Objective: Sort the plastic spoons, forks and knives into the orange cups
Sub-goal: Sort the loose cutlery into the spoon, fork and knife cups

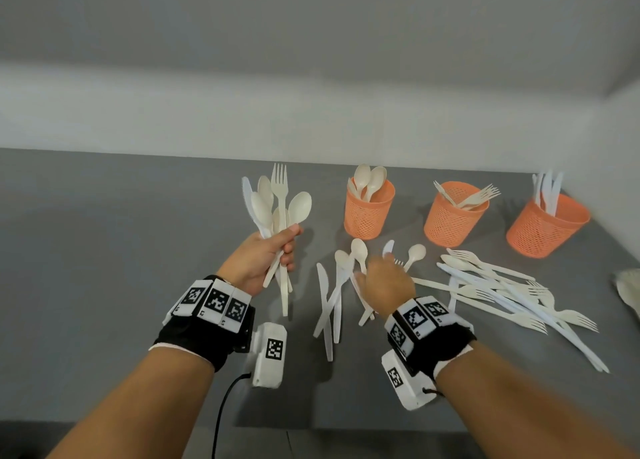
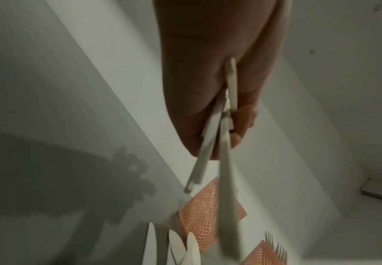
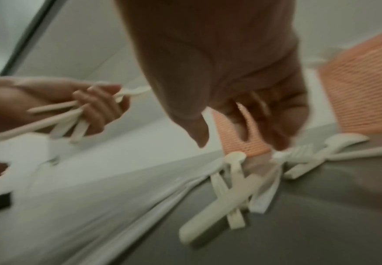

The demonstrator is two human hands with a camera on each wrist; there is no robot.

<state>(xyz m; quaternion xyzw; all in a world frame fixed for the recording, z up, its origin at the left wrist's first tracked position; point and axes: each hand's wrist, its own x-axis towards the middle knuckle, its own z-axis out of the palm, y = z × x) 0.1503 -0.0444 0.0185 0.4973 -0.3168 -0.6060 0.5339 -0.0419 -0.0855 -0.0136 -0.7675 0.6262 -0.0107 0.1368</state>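
Left hand (image 1: 268, 258) raised, fingers curled in a grip; right hand (image 1: 386, 280) lowered, fingers pointing down, blurred.

Your right hand (image 1: 384, 278) motion-blurred, its fingertips hiding the cutlery (image 1: 398, 261) beneath, pale object (image 1: 628, 285) cut off at right edge

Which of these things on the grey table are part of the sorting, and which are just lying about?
Part of the job:
- three orange mesh plastic cups
- mixed bunch of white plastic cutlery held in the left hand
- loose white plastic cutlery on the table
- right hand reaching over it

Just lying about:
- pale object at the table's right edge, cut off
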